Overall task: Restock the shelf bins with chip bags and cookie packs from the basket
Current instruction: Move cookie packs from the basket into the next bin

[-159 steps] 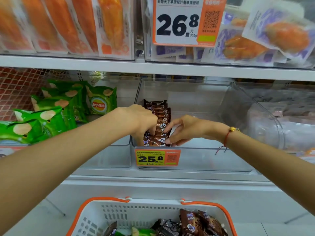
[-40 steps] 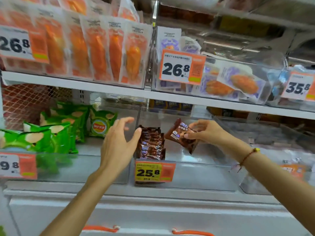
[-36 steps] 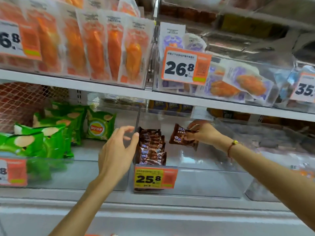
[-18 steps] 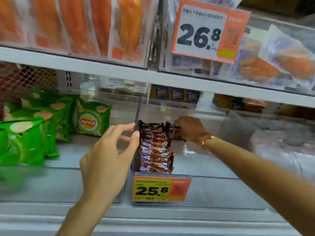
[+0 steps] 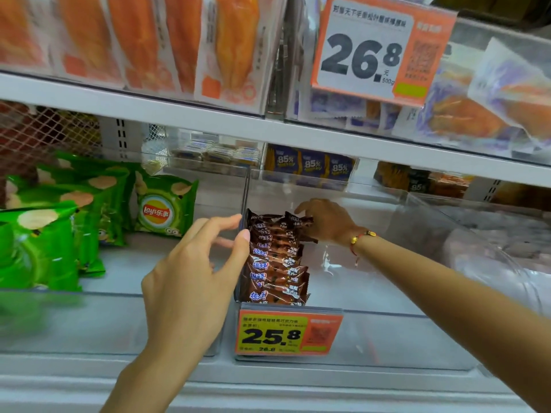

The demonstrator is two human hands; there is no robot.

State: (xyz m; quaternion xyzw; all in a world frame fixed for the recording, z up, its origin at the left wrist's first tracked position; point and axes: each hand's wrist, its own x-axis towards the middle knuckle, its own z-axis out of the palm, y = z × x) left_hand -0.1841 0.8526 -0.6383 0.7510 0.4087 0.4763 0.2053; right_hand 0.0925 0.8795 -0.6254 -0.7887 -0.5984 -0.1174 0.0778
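Observation:
A row of brown cookie packs (image 5: pixel 275 260) stands on edge along the left wall of a clear shelf bin (image 5: pixel 387 338). My right hand (image 5: pixel 326 220) reaches deep into the bin and holds the rearmost brown pack (image 5: pixel 299 223) at the back of the row. My left hand (image 5: pixel 196 281) hovers open in front of the row, fingers straight, fingertips by the bin's left wall near the top packs. Green chip bags (image 5: pixel 74 216) fill the clear bin to the left. The basket is out of view.
An orange price tag reading 25.8 (image 5: pixel 287 332) hangs on the bin's front. A shelf board (image 5: pixel 387 144) runs close overhead with orange and purple snack packs and a 26.8 tag (image 5: pixel 378 52). Another clear bin (image 5: pixel 492 234) stands to the right.
My right hand has carried the brown cookie pack down and back to the rear of the row. The left hand stays open by the row. The view has moved closer to the bin.

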